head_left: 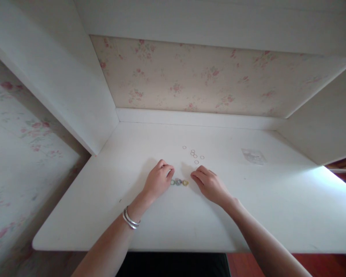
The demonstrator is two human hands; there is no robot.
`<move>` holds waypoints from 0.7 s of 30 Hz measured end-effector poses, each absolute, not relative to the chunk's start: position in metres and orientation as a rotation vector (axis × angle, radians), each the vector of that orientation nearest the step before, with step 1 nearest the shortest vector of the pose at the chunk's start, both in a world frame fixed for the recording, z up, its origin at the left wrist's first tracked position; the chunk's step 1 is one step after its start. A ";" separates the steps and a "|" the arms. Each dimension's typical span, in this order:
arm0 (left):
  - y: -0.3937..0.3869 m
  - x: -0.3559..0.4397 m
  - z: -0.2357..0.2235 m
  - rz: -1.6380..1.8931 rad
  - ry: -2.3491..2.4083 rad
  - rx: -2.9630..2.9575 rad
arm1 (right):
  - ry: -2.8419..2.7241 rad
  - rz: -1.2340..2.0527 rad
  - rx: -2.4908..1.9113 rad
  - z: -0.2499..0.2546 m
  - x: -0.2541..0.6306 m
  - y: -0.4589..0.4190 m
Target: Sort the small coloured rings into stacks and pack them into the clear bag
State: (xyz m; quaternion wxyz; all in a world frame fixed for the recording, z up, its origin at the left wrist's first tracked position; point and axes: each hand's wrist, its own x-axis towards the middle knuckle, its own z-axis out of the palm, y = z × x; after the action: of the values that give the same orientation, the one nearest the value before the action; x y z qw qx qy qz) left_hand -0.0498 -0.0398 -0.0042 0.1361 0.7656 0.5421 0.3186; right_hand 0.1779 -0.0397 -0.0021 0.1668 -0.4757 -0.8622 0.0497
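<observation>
My left hand (159, 178) is at the middle of the white table, its fingers curled and thumb drawn in. Whatever its fingertips hold, if anything, is hidden. Just right of it lies a short row of small round pieces with open centres: a greenish one (172, 182), a silvery grey one (178, 182) and a gold-yellow one (185, 183). My right hand (209, 184) is on the other side of this row, fingers bent and pressed together. I cannot make out anything in its grip. Beyond the hands lie several thin rings (195, 156), some touching one another.
A small clear plastic bag (253, 156) lies on the white table (173, 231) to the right. White panels (66, 69) rise at the left and right, with a floral-papered wall (175, 77) behind and a shelf (219, 23) overhead. The table's front edge is close to my body.
</observation>
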 end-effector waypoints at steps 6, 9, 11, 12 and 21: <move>-0.040 -0.050 -0.005 0.927 1.569 2.215 | -2.257 0.123 -1.727 -0.017 0.191 -0.010; -0.040 -0.050 -0.005 0.922 1.570 2.223 | -2.250 0.179 -1.759 -0.020 0.190 -0.001; -0.040 -0.050 -0.005 0.918 1.570 2.229 | -2.236 0.235 -1.763 -0.021 0.189 0.003; -0.040 -0.050 -0.005 0.918 1.571 2.231 | -2.229 0.262 -1.763 -0.021 0.189 0.005; -0.039 -0.051 -0.005 0.899 1.585 2.237 | -2.217 0.315 -1.441 -0.020 0.183 -0.019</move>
State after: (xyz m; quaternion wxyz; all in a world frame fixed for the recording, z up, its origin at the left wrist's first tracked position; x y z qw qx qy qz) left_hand -0.0505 -0.0393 -0.0052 0.1280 0.7690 0.5448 0.3090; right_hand 0.1830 -0.0189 -0.0196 0.2370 -0.5257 -0.8088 0.1150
